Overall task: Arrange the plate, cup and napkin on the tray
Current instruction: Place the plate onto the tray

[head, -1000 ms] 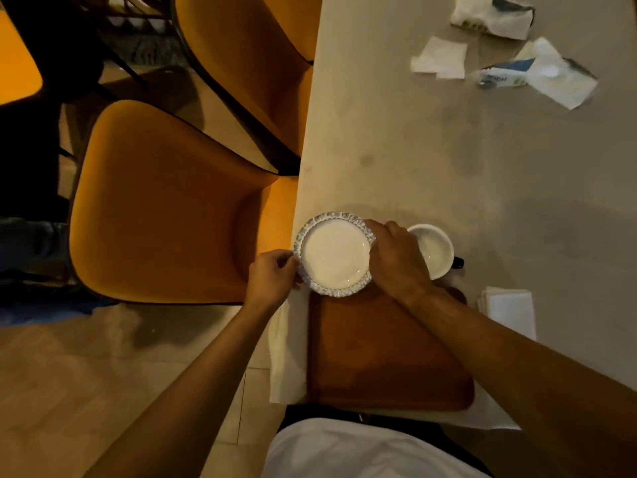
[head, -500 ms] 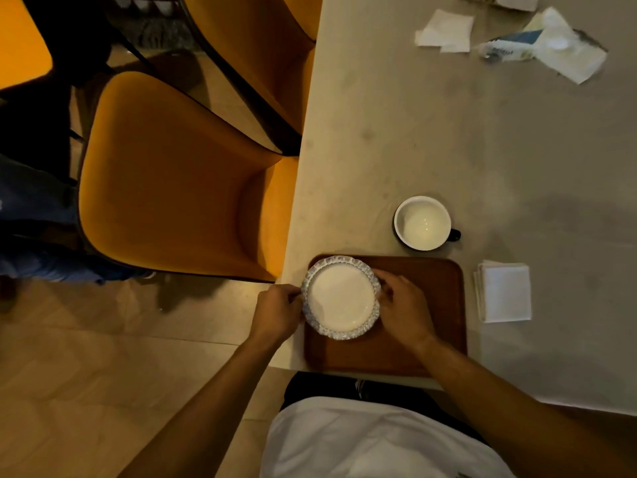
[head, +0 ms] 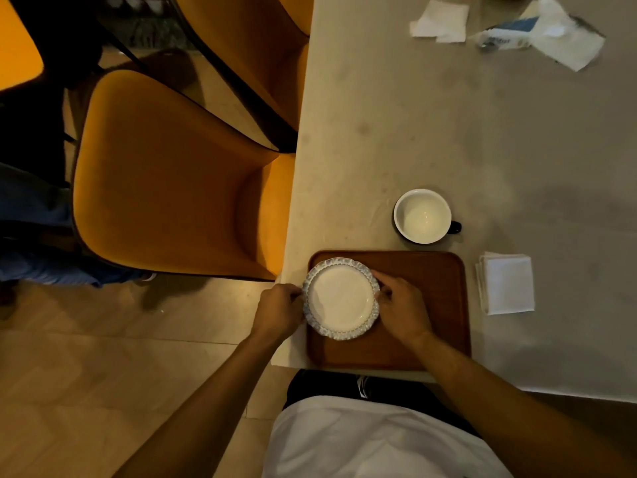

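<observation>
A small white plate (head: 339, 298) with a blue patterned scalloped rim sits on the left part of the brown wooden tray (head: 431, 305). My left hand (head: 279, 310) grips the plate's left edge and my right hand (head: 401, 310) grips its right edge. An empty white cup (head: 422, 216) with a dark handle stands on the table just beyond the tray's far edge. A folded white napkin (head: 506, 282) lies on the table to the right of the tray.
The tray lies at the near left corner of the beige table (head: 465, 132). Orange chairs (head: 172, 181) stand to the left. Crumpled tissues (head: 441, 22) and a tissue pack (head: 510, 34) lie at the far end.
Both hands have carried the plate from beside the cup toward me and onto the tray's left part. The cup, earlier partly covered by my right hand, is now in plain sight.
</observation>
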Demonstrator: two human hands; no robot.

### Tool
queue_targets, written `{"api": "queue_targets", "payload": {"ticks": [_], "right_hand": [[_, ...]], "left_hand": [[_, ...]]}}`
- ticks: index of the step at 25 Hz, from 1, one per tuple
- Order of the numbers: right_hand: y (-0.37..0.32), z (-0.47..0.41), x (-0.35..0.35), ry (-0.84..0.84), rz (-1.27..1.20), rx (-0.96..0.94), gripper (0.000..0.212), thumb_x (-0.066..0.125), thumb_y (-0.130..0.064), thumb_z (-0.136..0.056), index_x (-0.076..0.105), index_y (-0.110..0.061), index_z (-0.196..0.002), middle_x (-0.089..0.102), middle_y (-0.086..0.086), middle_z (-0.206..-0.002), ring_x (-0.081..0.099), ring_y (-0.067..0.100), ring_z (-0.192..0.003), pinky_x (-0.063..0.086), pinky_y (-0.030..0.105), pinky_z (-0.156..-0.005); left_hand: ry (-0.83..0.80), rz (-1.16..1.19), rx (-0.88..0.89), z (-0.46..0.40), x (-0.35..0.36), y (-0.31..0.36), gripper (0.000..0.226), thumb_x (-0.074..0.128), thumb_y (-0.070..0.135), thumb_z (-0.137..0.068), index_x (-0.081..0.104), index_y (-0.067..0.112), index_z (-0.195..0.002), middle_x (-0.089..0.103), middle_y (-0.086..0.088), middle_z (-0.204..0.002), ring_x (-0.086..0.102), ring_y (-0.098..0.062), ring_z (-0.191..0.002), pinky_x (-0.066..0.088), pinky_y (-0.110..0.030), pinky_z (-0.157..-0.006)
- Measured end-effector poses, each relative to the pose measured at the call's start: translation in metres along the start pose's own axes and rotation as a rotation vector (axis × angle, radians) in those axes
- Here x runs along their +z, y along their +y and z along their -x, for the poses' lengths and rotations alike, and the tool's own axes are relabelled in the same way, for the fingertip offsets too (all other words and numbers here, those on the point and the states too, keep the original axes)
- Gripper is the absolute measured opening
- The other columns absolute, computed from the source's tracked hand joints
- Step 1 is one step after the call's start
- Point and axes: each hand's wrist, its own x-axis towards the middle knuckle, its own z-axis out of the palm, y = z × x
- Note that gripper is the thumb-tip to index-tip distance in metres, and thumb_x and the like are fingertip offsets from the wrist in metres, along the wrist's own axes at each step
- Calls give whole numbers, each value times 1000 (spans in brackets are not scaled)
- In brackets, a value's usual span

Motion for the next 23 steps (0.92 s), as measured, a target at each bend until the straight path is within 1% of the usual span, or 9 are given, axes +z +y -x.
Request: {"api": "queue_targets", "payload": {"ticks": [5,8,10,12,14,17,19,21,23], "right_hand": [[-1,-5,1,15,-37,0,46,60,-11,-94,55,-26,-137,63,3,-128,58,19,-115,51,37,-100],[-3,-8,-1,16,-102,12,42,59,-10,-93,59,-24,-134,65,3,-124,60,18,-110,51,34,-95],[-5,-12,-2,3,-162,45,40,57,-10,-94,60,-22,-132,67,3,-121,61,17,-107,49,31,-91],[-6,-15,-2,-3,-201,61,39,56,-10,-94,61,-23,-130,67,3,-119,61,18,-106,49,32,-91],[-7,-18,-2,-10,-229,80,36,55,-12,-95,61,-21,-129,67,3,-117,61,19,-106,49,34,-89],[-6,-21,-1,-10,-247,117,30,56,-15,-95,62,-18,-124,68,5,-114,62,21,-104,47,33,-85],[-6,-22,0,-8,-237,131,28,58,-17,-95,63,-17,-122,68,6,-115,62,20,-103,47,33,-85],[-6,-23,-3,0,-217,129,26,59,-17,-95,64,-15,-120,68,5,-114,60,17,-101,46,31,-84],[-7,-23,-4,-6,-211,126,25,60,-17,-94,64,-15,-119,68,5,-114,59,15,-99,45,30,-83]], "left_hand": [[33,24,1,-4,0,5,21,58,13,-94,75,8,-104,77,-8,-95,71,-22,-80,59,-37,-78],[50,19,-10,-6,1,7,22,58,13,-94,75,7,-105,76,-9,-98,71,-24,-85,58,-36,-80],[48,44,-28,-9,1,5,21,59,14,-93,74,7,-106,77,-9,-97,71,-25,-84,59,-40,-82],[49,88,-43,-11,1,3,21,60,15,-93,74,8,-107,77,-8,-97,72,-23,-82,60,-42,-81],[67,103,-58,-12,0,5,21,61,17,-94,73,8,-109,76,-7,-95,69,-19,-78,59,-34,-75],[84,103,-68,-12,0,8,21,60,19,-96,71,8,-110,72,-4,-87,61,-5,-65,46,-18,-56],[82,95,-70,-13,1,7,21,58,19,-97,69,9,-112,70,-3,-88,57,2,-63,38,-9,-49],[78,82,-60,-13,2,8,21,57,20,-98,67,10,-114,68,-1,-87,56,3,-63,37,-7,-45],[68,80,-46,-14,2,7,21,56,20,-99,67,11,-114,69,-3,-90,57,3,-65,37,-9,-48]]}}
